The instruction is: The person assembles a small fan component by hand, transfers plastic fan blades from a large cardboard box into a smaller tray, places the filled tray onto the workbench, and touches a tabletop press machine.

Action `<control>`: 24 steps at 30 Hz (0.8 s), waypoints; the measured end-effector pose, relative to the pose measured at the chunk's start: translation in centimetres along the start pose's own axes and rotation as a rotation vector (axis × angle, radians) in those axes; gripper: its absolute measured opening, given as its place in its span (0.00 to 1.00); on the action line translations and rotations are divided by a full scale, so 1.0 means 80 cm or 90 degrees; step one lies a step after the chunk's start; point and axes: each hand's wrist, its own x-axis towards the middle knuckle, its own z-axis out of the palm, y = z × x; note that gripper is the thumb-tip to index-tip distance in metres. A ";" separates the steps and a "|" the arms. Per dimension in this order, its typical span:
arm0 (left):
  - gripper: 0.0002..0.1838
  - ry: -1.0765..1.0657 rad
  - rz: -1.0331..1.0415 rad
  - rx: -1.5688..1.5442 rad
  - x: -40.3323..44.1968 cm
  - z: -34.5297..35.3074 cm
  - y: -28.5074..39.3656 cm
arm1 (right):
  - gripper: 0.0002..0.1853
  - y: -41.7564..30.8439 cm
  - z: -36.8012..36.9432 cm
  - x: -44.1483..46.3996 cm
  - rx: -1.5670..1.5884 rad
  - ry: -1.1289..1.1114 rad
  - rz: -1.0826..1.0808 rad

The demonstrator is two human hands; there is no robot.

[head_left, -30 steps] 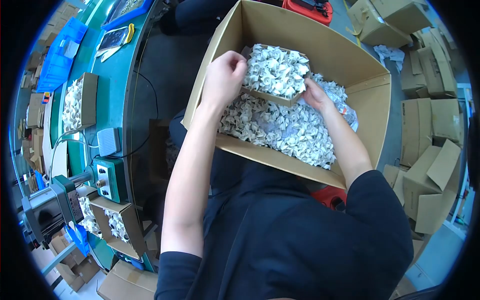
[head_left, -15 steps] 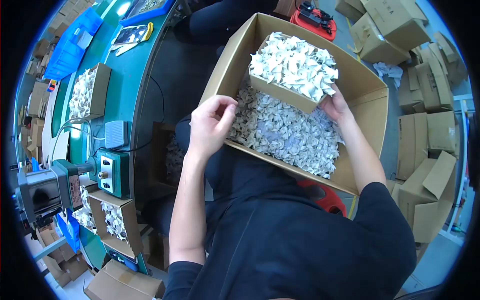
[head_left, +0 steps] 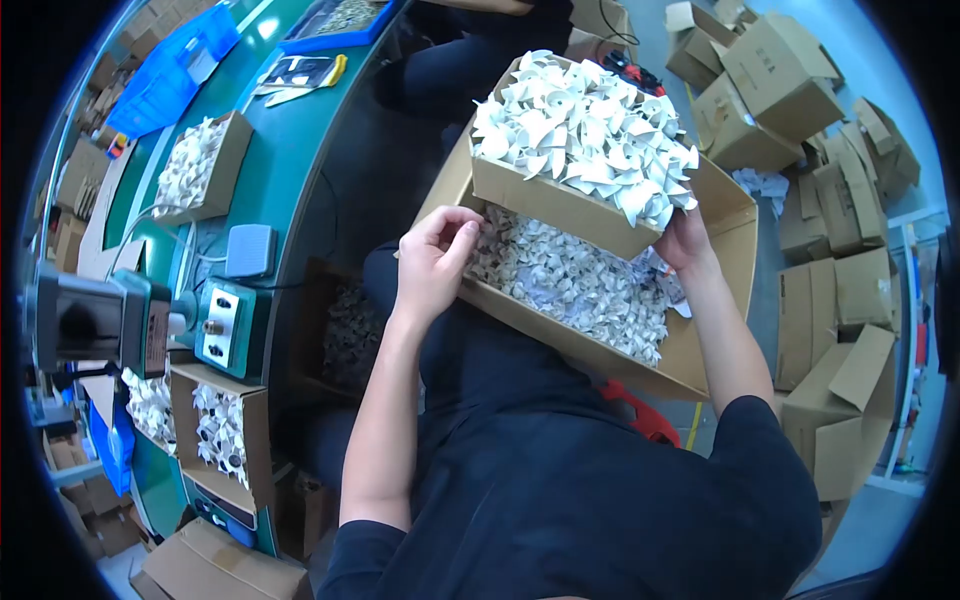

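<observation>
A small cardboard box [head_left: 560,205], heaped with white curved pieces [head_left: 585,130], is held up above a large carton [head_left: 735,235]. My right hand [head_left: 684,238] grips the small box at its right corner, the fingers partly hidden beneath it. Below lie more of the white pieces [head_left: 570,280], loose inside the large carton. My left hand [head_left: 438,258] is at the carton's left edge, off the small box, with fingers curled and thumb near the fingertips. Whether anything small is between them cannot be made out.
To the left, a green workbench [head_left: 285,130] carries a box of white pieces [head_left: 205,170], a grey pedal [head_left: 250,250], a machine [head_left: 225,328] and a blue tray [head_left: 335,25]. Cardboard boxes [head_left: 780,75] are piled at right. Another person's dark-clothed leg [head_left: 450,75] is beyond the carton.
The small filled box has risen out of the large carton towards the camera, with my right hand on it. My left hand has left its side and moved down and left. The view has shifted.
</observation>
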 end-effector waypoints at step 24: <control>0.08 0.537 -0.370 -0.024 -0.333 -0.183 -0.188 | 0.27 0.224 0.287 0.298 -0.040 -0.207 0.202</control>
